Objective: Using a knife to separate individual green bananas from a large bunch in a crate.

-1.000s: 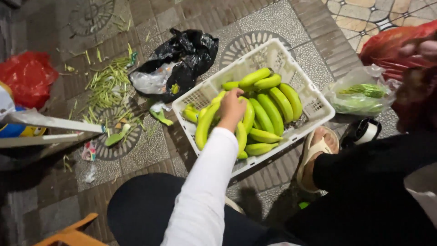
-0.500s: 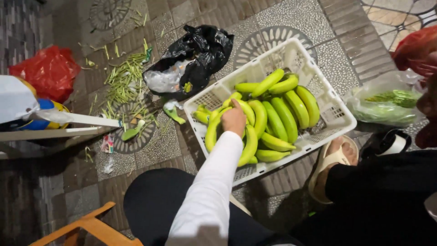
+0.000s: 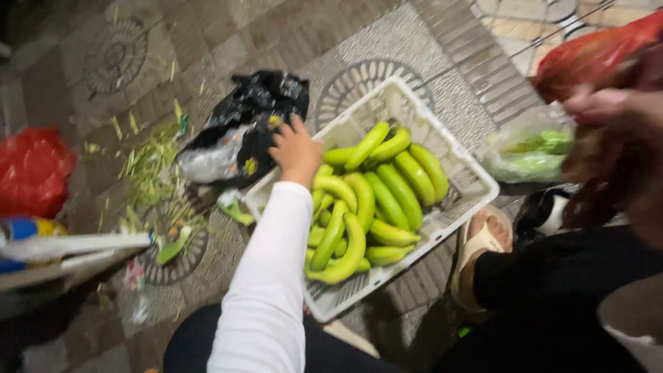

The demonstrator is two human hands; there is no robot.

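Observation:
My left hand [image 3: 297, 148], in a long white sleeve, reaches over the left rim of a white plastic basket [image 3: 476, 183]. Its fingers are spread and empty, and they touch the edge of a crumpled black plastic bag [image 3: 259, 103]. Several green bananas [image 3: 366, 200] fill the basket just right of the hand. My right hand [image 3: 597, 103] is blurred at the right edge, close to the camera, against a red plastic bag [image 3: 594, 55]. The blur hides whether it grips the bag.
Green peel scraps [image 3: 148, 173] litter the patterned paving. Another red bag [image 3: 31, 169] lies far left above a white and blue object [image 3: 62, 245]. A clear bag of greens [image 3: 532, 152] sits right of the basket. A sandalled foot [image 3: 483, 242] rests beside it.
My left hand has left the bananas and moved up and left to the basket's rim beside the black bag. The view has shifted closer.

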